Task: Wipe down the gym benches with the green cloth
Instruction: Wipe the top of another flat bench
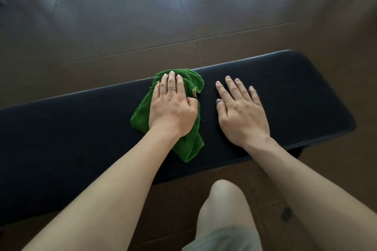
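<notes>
A long black padded gym bench [285,96] runs across the view from lower left to upper right. The green terry cloth [189,144] lies crumpled on its middle. My left hand [173,106], with a ring on one finger, presses flat on the cloth with fingers straight and the thumb tucked against the cloth's edge. My right hand [240,112] rests flat on the bare bench pad just right of the cloth, fingers spread and straight, holding nothing.
Dark brown floor tiles [142,16] with bright reflections stretch beyond the bench. My bare knee [224,199] is bent in front of the bench's near edge. The bench's right end [346,120] is rounded, with a dark base just below it.
</notes>
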`<state>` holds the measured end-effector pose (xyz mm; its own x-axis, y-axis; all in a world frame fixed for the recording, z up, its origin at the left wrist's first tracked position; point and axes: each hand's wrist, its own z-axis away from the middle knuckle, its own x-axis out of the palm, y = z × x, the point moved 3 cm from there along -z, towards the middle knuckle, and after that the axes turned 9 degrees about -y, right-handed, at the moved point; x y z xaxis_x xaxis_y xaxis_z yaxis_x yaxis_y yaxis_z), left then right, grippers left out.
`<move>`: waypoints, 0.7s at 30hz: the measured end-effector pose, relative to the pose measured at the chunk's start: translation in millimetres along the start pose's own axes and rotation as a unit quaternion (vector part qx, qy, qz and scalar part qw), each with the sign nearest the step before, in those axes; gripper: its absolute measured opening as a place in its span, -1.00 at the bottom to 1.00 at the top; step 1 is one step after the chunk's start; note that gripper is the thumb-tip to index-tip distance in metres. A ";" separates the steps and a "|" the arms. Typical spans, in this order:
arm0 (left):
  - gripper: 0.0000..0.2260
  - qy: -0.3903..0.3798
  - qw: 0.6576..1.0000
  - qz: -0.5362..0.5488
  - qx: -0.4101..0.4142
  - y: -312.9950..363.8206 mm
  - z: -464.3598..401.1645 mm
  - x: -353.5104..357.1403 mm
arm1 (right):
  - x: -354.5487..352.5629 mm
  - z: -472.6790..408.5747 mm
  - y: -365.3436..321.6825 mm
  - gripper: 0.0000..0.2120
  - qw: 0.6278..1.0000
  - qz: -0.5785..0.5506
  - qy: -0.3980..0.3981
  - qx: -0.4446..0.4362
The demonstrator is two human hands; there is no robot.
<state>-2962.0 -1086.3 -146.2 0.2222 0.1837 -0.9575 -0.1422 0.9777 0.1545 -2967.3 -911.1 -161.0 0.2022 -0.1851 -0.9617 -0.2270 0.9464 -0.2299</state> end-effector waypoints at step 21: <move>-0.37 0.002 0.999 -0.010 0.053 -5.4 -2.7 4.8 | -4.7 2.1 -8.0 -0.50 0.999 -0.002 0.013 0.041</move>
<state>-2962.7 -1091.0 -152.2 0.2191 0.1643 -0.9618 -0.0353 0.9864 0.1605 -2964.5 -917.3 -154.4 0.1785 -0.1942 -0.9646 -0.1474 0.9640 -0.2213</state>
